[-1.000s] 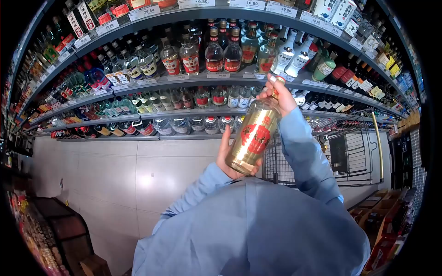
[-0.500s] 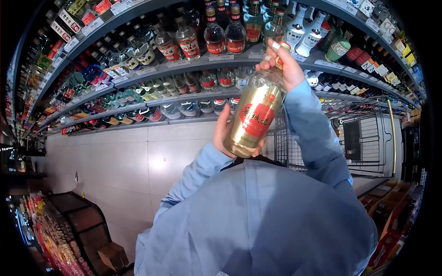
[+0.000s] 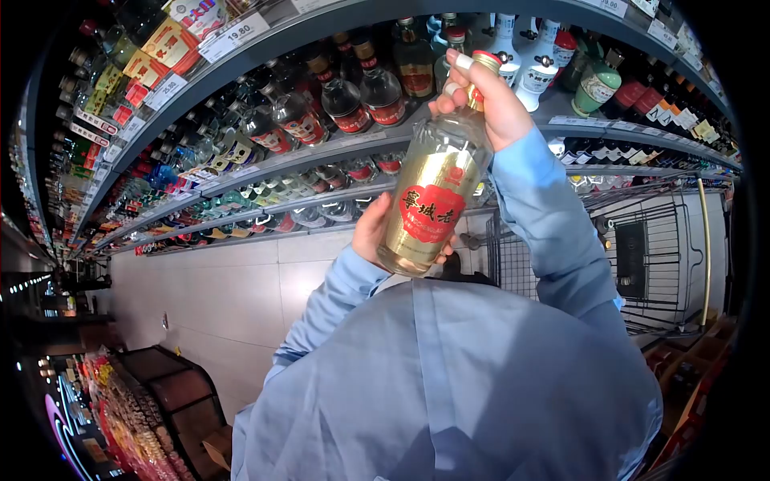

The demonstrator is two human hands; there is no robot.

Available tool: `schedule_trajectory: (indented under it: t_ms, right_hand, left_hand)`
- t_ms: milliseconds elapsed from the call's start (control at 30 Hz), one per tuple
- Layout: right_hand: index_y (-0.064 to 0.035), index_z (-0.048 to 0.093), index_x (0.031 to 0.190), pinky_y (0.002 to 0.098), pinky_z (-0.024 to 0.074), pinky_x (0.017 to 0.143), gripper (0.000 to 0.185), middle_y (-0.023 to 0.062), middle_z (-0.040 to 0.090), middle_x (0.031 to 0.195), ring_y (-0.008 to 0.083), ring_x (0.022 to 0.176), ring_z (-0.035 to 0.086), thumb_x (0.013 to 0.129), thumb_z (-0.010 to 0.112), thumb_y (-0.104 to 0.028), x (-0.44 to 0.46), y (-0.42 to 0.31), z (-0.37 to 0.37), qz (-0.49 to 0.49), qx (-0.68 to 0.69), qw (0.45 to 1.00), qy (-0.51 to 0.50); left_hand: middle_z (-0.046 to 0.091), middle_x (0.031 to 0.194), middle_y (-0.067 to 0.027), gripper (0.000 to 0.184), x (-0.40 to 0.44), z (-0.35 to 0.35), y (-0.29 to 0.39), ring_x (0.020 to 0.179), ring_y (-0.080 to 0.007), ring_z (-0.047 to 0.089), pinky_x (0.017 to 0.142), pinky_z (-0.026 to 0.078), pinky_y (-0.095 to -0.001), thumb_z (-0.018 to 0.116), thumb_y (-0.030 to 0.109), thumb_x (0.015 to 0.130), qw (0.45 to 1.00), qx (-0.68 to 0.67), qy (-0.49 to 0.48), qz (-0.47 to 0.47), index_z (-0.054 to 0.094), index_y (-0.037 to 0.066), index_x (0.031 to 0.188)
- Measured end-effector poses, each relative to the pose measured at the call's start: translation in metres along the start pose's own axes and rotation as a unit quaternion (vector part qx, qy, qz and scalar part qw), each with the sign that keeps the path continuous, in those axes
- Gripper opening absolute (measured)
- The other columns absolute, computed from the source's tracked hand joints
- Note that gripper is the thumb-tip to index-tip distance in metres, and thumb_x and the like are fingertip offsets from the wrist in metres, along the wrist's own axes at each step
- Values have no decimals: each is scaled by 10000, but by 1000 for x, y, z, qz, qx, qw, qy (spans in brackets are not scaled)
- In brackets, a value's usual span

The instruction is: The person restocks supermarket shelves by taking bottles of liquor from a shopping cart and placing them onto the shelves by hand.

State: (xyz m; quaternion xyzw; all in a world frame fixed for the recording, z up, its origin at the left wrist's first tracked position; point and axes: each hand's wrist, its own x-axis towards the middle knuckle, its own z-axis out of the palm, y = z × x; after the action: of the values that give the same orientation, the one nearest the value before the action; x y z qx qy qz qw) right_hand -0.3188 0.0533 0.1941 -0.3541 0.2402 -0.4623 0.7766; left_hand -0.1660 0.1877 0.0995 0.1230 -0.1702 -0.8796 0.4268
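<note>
One bottle (image 3: 433, 188), tilted, was held in front of the person, its neck toward the upper right and its base toward the lower left. It lay between two hands. The right hand (image 3: 497, 104) was above, closed around the neck with its fingers curled just under the cap (image 3: 487, 58); the left hand (image 3: 371, 232) was below, cupped about the base, thumb along one side and fingertips showing on the other. The glass was clear and smooth at the rounded shoulder, the body cylindrical, the cap red and gold. A shiny gold label (image 3: 411, 172) wrapped the body, bearing one scalloped red patch with dark characters.

Both sleeves (image 3: 549, 212) were of plain light blue cloth, matching the jacket (image 3: 361, 377). Beyond the hands, a grey shelf (image 3: 297, 30) curved across the view. Near the right hand stood two glossy white bottles (image 3: 536, 76) with slender necks and one squat pale green bottle (image 3: 596, 86); the many other bottles were too crowded to count. Two price tags were readable, 19.80 (image 3: 234, 37) and 25.80 (image 3: 165, 92). One wire cart (image 3: 658, 232) stood to the right on pale, smooth floor tiles (image 3: 200, 293).
</note>
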Motion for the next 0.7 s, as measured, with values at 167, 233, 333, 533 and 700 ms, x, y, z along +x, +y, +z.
schedule_trajectory:
  t_ms: [167,233,333,533,700]
  right_hand:
    - [-124,441,640,327,483,711,293,-24,436,548,126,564,512,833,577,-298,27,-11,-25,-22,13,999,-22]
    - [-97,454,786,334,488,683,209,-19,443,589,138,581,524,841,559,-269,31,-13,-34,2,39,999,-36]
    - [-37,510,1053,362,501,675,264,-11,461,647,151,574,522,851,536,-206,39,-8,-53,11,106,993,-57]
    - [-111,445,694,341,478,678,241,-6,427,541,135,520,497,860,542,-256,29,-12,-81,-37,39,999,-4]
    - [-72,451,686,357,477,682,237,26,444,523,158,496,499,892,470,-187,21,-22,-74,-193,-56,977,-75]
  left_hand:
    - [466,1139,-297,793,21,4,15,981,-379,547,822,475,-441,550,482,760,996,60,-61,9,285,-38,1296]
    - [471,1139,-291,807,27,-2,18,969,-366,558,816,481,-431,594,456,737,993,109,-52,8,282,-36,1296]
    - [510,1095,-253,819,37,-1,16,919,-330,586,801,490,-418,647,388,698,988,151,-25,-4,263,-26,1291]
    - [511,1085,-261,824,66,-19,14,912,-329,583,796,487,-390,651,396,657,985,169,20,-40,320,-54,1264]
    - [450,1210,-205,828,90,-42,29,1079,-292,514,896,453,-399,665,326,710,982,177,6,60,224,-11,1324]
